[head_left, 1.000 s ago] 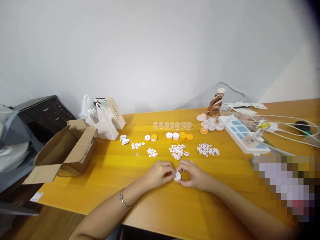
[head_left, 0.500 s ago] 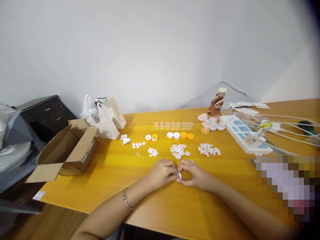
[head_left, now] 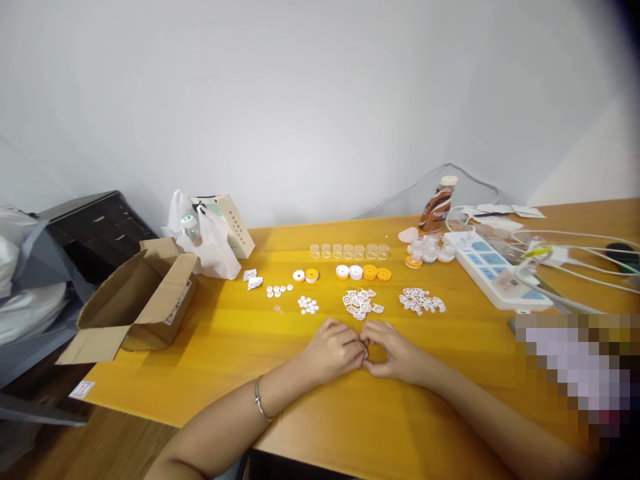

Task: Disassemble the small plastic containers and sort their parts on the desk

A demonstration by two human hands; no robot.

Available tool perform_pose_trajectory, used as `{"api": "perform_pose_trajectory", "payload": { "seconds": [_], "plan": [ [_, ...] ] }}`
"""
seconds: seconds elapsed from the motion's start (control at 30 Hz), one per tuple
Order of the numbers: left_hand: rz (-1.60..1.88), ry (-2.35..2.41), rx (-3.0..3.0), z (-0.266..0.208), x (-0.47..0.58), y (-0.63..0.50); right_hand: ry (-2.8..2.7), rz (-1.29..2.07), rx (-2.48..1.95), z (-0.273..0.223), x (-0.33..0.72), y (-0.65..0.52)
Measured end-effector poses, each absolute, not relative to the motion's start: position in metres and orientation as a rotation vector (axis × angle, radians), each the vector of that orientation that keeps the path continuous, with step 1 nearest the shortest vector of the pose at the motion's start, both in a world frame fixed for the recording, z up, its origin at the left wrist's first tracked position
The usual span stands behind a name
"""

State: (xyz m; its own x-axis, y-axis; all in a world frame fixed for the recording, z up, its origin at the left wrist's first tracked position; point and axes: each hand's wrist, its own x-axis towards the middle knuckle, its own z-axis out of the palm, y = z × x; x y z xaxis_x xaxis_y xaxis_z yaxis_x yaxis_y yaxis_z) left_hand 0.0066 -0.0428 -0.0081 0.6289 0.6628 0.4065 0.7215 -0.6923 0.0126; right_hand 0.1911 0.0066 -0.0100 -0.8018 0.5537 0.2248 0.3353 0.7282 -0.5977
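Observation:
My left hand [head_left: 335,352] and my right hand [head_left: 393,353] meet above the near part of the table, fingertips closed round one small round white piece [head_left: 366,352]. My left fingers cover most of it, so its kind does not show. Just beyond my hands lies a pile of white openwork plastic pieces [head_left: 359,303], with a second such pile [head_left: 421,300] to the right. Small white round caps [head_left: 308,305] are clustered at the left. Behind stand white and orange round lids [head_left: 356,272] and a row of clear short cylinders [head_left: 349,251].
An open cardboard box [head_left: 160,313] and a white plastic bag [head_left: 217,247] stand at the left. To the right are a bottle [head_left: 438,207], clear capped containers [head_left: 430,249] and a power strip [head_left: 495,270] with white cables. Foil pieces [head_left: 255,283] lie near the bag.
My left hand has turned further over the white piece, which shows less now. Both hands have shifted slightly right in the view, as has the whole scene.

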Motion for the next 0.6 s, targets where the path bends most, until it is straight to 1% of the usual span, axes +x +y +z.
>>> {"api": "perform_pose_trajectory", "payload": {
  "seconds": [0.17,0.27,0.33,0.43,0.6],
  "plan": [
    [-0.682,-1.201,-2.685,-0.007,0.008,-0.044,-2.541,0.799,-0.675,-0.009,0.192,0.007],
    [-0.759,-1.192,-2.629,0.004,-0.008,-0.04,-2.517,0.821,-0.666,-0.009,0.192,0.007],
    [-0.752,-1.192,-2.581,0.014,-0.03,-0.034,-2.496,0.84,-0.655,-0.009,0.193,0.008],
    [-0.642,-1.275,-2.506,0.027,-0.071,-0.021,-2.467,0.861,-0.637,-0.01,0.193,0.01],
    [-0.276,-1.426,-2.51,0.033,-0.107,-0.011,-2.426,0.867,-0.606,-0.009,0.193,0.011]
  ]
}}
